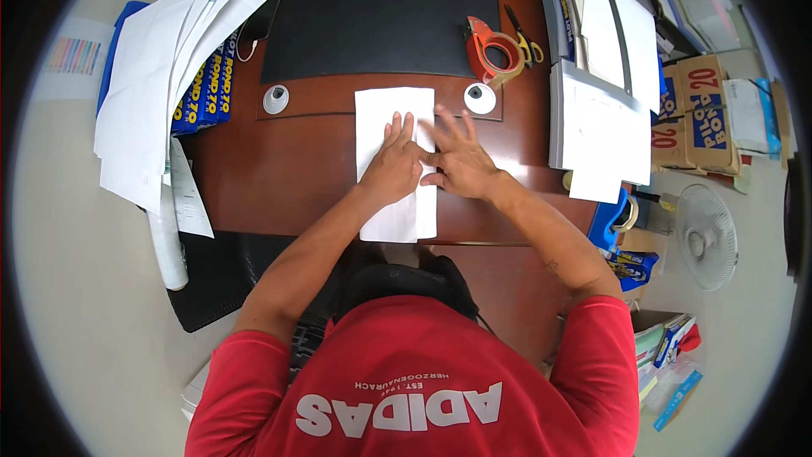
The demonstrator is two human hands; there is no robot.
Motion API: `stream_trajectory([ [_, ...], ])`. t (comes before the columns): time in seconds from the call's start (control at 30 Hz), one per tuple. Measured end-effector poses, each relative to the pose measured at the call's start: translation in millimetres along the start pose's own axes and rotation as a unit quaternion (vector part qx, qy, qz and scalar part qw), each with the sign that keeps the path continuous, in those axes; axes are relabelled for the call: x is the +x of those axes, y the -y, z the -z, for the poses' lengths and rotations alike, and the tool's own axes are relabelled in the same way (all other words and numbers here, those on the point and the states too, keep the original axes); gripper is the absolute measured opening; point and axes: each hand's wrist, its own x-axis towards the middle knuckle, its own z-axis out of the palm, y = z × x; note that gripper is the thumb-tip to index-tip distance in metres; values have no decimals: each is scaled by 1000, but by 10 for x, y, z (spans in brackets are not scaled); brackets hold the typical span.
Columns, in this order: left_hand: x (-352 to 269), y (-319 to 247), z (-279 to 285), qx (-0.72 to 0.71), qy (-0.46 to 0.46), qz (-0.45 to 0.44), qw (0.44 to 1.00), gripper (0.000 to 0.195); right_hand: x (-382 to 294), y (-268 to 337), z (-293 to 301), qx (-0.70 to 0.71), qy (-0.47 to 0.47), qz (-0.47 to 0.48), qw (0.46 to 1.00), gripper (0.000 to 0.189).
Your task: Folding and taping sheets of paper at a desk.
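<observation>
A folded white sheet of paper [387, 222] lies upright before me at the front edge of a brown wooden desk [298, 178]. My left hand [396, 162] rests flat on its middle, fingers pointing away from me. My right hand [460, 155] is spread at the paper's right side, its thumb and one finger over the right flap and near my left hand; some of its fingers are blurred. Neither hand grips anything. Beyond the paper are two small white round objects [276, 99] with dark centres, one on either side.
An orange tape dispenser [479, 51] and yellow-handled scissors [524, 38] lie by a black desk mat [380, 25]. Paper stacks stand left [146, 89] and right [602, 133]. A blue tape dispenser [606, 222], a fan [705, 238] and cardboard boxes [685, 114] are at the right.
</observation>
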Motion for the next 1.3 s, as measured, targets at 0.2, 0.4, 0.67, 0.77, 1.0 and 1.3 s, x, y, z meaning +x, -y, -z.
stream_trajectory([
  [0.2,-31,11,-62,-29,-65,-30,997,12,-33,84,-80,-7,-34,-63,997,68],
  [0.4,25,71,257,83,84,-31,993,40,15,109,-48,19,-89,-88,992,85],
  [0.67,-65,140,262,-58,53,-19,997,76,-56,109,-58,-43,-64,-7,997,64],
  [0.77,-39,138,264,-55,45,-34,997,77,-90,206,-147,-44,-81,-38,995,75],
  [1.0,-226,149,212,41,43,-23,998,90,-121,375,-188,-31,-44,-84,995,91],
  [1.3,-401,132,221,142,78,-88,983,89,-181,423,-209,-51,-31,-123,991,93],
])
